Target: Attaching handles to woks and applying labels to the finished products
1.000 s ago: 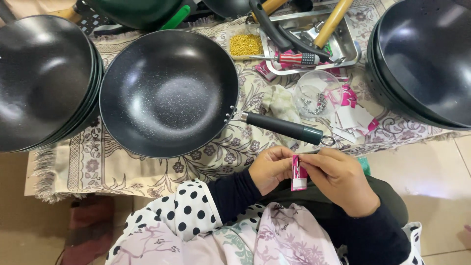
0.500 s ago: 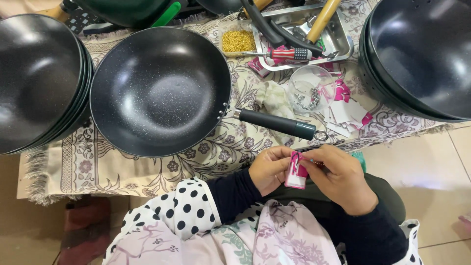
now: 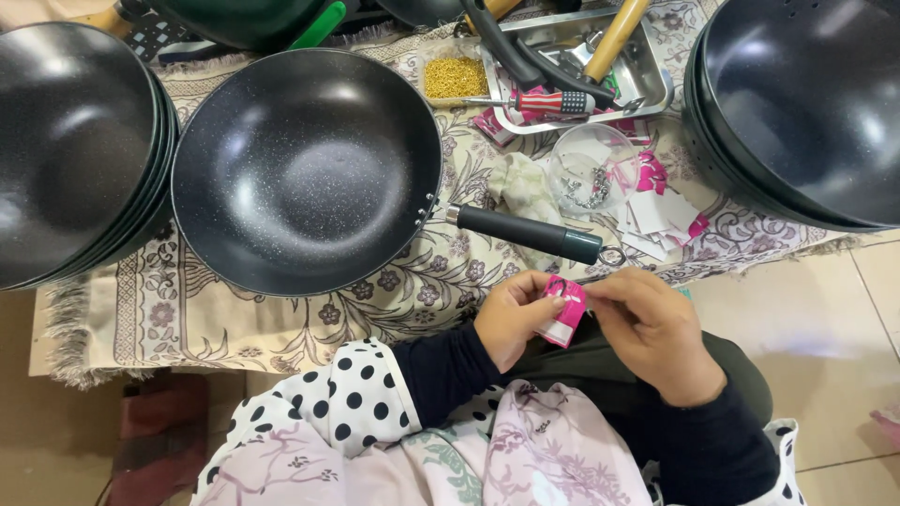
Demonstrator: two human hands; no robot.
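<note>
Two hands are pinching one pink tag (image 3: 564,312): left hand (image 3: 511,317) and right hand (image 3: 653,330) gripping it together, just below the black wok (image 3: 305,169) handle (image 3: 525,232).

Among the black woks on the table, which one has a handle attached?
The single black speckled wok in the middle, lying alone on the patterned cloth; its dark straight handle points right. The stacked woks at left and right show none.

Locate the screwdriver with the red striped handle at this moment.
In the head view the screwdriver lies upper centre, across the front edge of the metal tray, right of the container of yellow grains and above the clear bowl.
</note>
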